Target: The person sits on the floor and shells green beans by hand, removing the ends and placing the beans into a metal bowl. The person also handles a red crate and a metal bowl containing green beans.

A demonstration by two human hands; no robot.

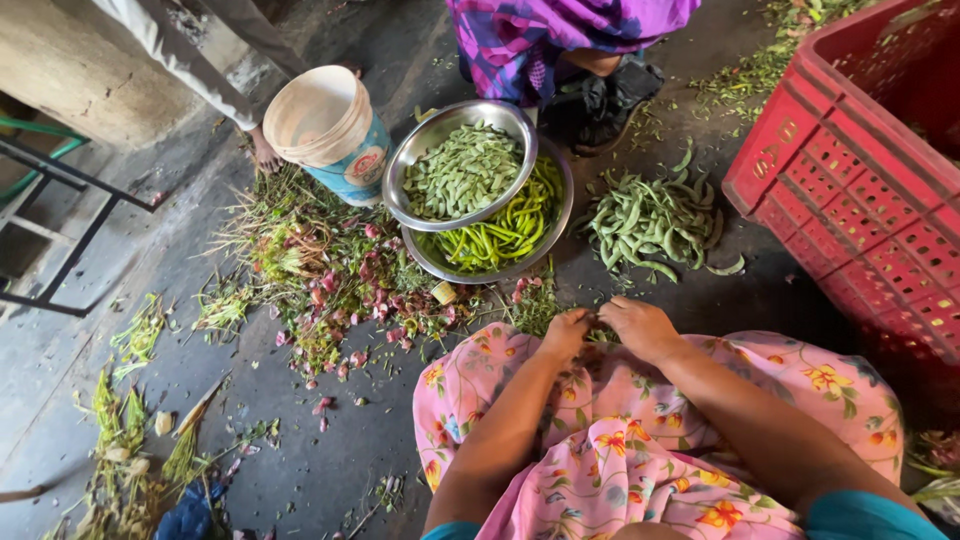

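Both hands are down at the knee edge of the pink floral cloth point(640, 440), and what they are working on is hard to make out: the left hand point(566, 332) is curled tight with its fingers tucked under, the right hand point(640, 326) is bent over beside it, fingers folded down, and whatever small green thing sits between them is hidden, so I cannot tell what either one grips. Just ahead on the dark floor lies a loose pile of green pods point(650, 222), within reach of the right hand. To its left, two steel bowls are stacked askew: the upper bowl point(462, 166) is full of flat pale-green pods, while the lower bowl point(500, 245) shows only a crescent of bright green chillies, the rest covered. A white bucket point(328, 130) leans against the bowls, its inside out of view. Peelings and pink scraps point(330, 290) are strewn across the floor left of the knees. The red plastic crate point(860, 170) is cut off by the right edge. Across the bowls, another person in purple cloth point(560, 35) is seen only in part.
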